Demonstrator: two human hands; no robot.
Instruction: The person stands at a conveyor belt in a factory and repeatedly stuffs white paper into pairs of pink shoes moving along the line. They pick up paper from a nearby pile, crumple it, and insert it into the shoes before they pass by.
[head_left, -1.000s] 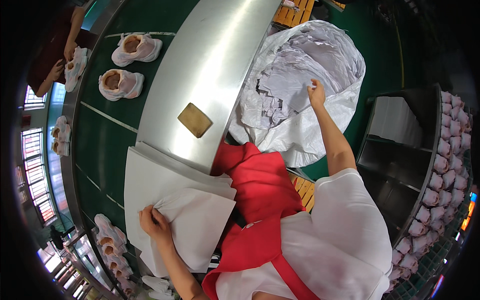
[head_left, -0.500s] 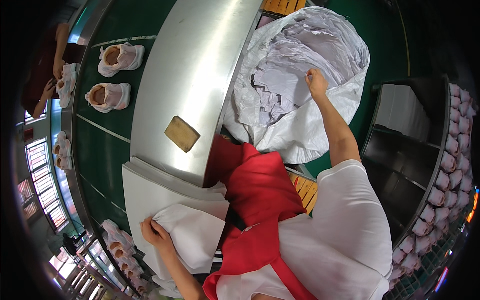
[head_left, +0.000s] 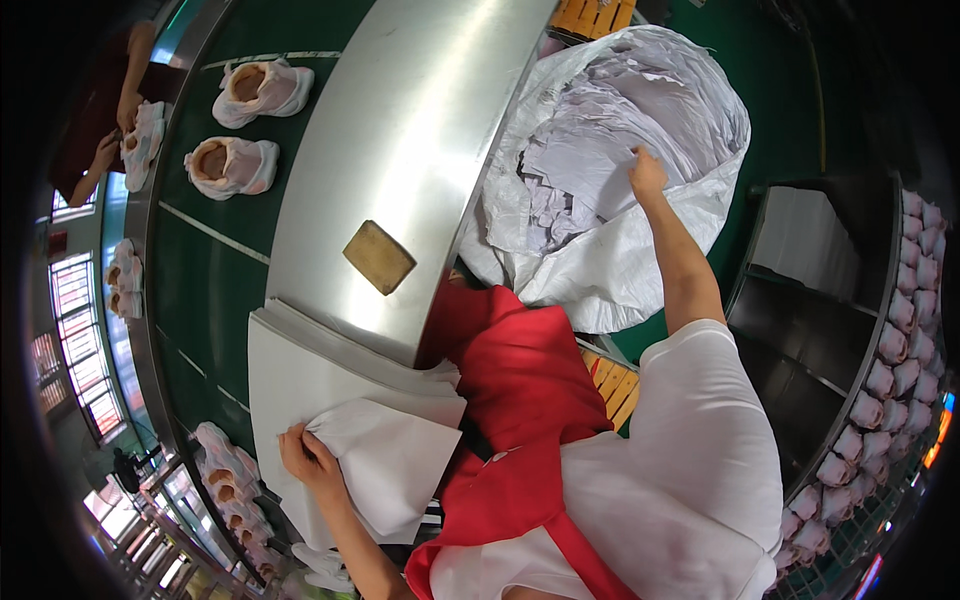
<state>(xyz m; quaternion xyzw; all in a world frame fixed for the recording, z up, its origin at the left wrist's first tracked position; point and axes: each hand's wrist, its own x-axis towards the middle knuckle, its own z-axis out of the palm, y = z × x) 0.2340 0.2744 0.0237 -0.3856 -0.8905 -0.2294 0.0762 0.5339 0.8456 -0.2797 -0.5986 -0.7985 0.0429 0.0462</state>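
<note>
My left hand (head_left: 308, 455) is closed in a pinch at the gathered corner of a sheet of white paper (head_left: 385, 465). This sheet lies creased over a thick stack of white paper (head_left: 275, 365) at the near end of the metal table. Over on the right, my right arm reaches into a big white woven sack (head_left: 590, 290) full of loose, wrinkled paper sheets (head_left: 590, 130). There my right hand (head_left: 649, 172) is closed at the edge of the paper, its fingertips partly hidden.
A tan sponge-like block (head_left: 380, 257) rests on the metal table (head_left: 400, 130). Left of it, a green conveyor (head_left: 210, 235) carries pale shoes (head_left: 232, 167). A person's hands (head_left: 108, 150) hold a shoe at far left. A dark shelf (head_left: 800, 320) and racked shoes (head_left: 905, 345) stand right.
The view has turned slightly. The shoes on the conveyor have slid a little farther away. Both my hands keep nearly the same places, the left on its sheet, the right in the sack.
</note>
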